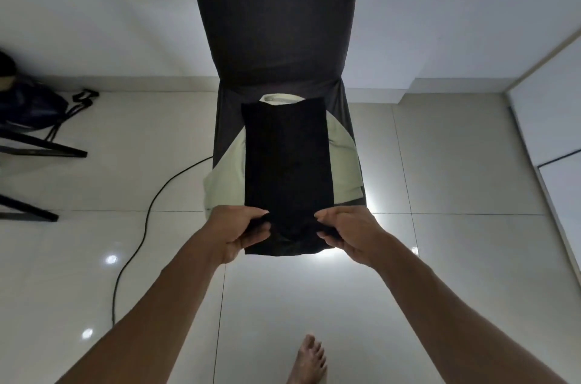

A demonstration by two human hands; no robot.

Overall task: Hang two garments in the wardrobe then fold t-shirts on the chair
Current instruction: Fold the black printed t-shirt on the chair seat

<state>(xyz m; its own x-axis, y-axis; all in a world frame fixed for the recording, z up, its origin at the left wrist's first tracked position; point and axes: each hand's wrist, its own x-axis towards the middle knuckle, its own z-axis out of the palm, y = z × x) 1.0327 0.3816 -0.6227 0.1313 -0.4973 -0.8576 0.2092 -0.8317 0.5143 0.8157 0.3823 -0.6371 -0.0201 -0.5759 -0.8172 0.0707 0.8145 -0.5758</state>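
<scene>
at the near edge of the chair seat, the left hand pinches the near left corner of the black t-shirt, thumb on top and fingers curled beneath the cloth. the right hand pinches the near right corner the same way. the black t-shirt runs away from both hands as a long narrow strip, folded lengthwise, its near end hanging just over the seat's front between the hands. under it lies a pale green t-shirt, spread wider and showing on both sides and at the far end. both rest on the dark covered chair, whose tall back rises beyond. a bare foot stands on the glossy tiled floor, and a black cable trails to the left.
</scene>
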